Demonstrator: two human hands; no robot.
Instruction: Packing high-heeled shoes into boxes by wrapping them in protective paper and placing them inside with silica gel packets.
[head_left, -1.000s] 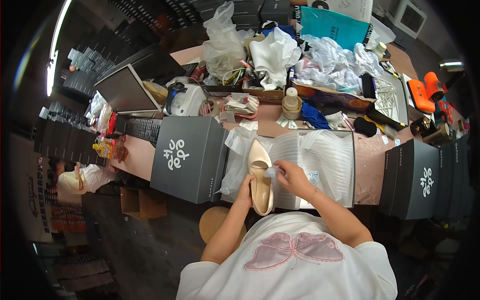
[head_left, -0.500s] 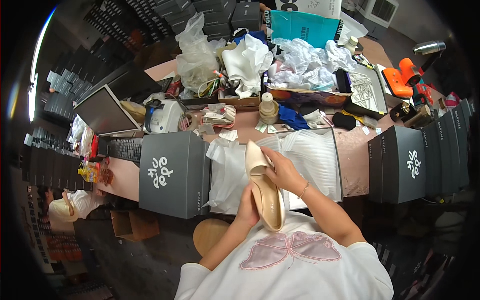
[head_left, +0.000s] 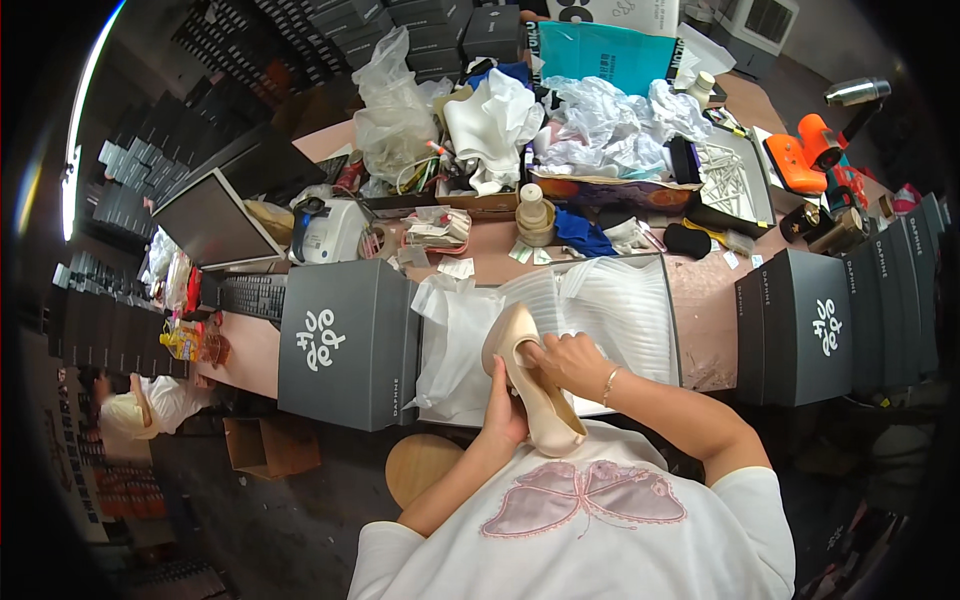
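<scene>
A cream pointed-toe pump [head_left: 514, 324] is held tilted in front of my chest, its toe pointing away from me. My left hand [head_left: 506, 414] is closed round its left side, thumb up along the upper. The curled fingers of my right hand [head_left: 570, 362] reach into the shoe's opening, and their tips are hidden inside. Beneath and beyond the shoe lies an open shoe box [head_left: 677, 320], lined with white tissue paper [head_left: 443, 335] and ribbed white foam wrap [head_left: 622, 315].
A dark grey shoe box [head_left: 335, 345] stands left of the open one; more grey boxes [head_left: 795, 330] line the right. Behind are a tape-and-bottle stack [head_left: 536, 218], a carton of crumpled paper [head_left: 610, 125], a monitor [head_left: 218, 222] and a keyboard [head_left: 252, 297]. Another person [head_left: 160, 405] sits far left.
The shoe has rolled so its side shows more, and its toe has come slightly nearer. My right hand has moved from the toe to inside the opening.
</scene>
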